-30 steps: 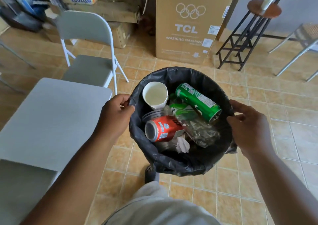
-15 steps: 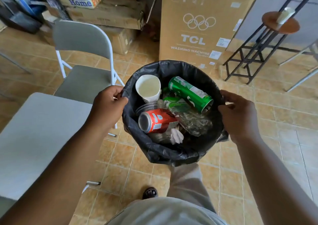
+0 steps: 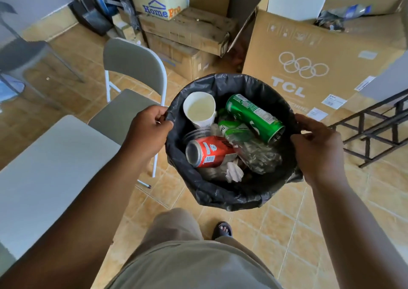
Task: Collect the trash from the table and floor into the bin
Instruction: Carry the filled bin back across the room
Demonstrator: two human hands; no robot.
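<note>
Both arms reach forward from the lower corners and hold the bin between them over the tiled floor. The left grip is curled round the bin's left rim, pinching the black liner. The right grip clasps the right rim, fingers wrapped over the edge. Inside the bin lie a paper cup, a green can, a red can, a crumpled clear bottle and a tissue; their small print cannot be read. The table stands at the left, with a folding chair beyond it. Behind the bin, a large carton reads "TCL" under Olympic rings, and a smaller box reads "HomePro".
</note>
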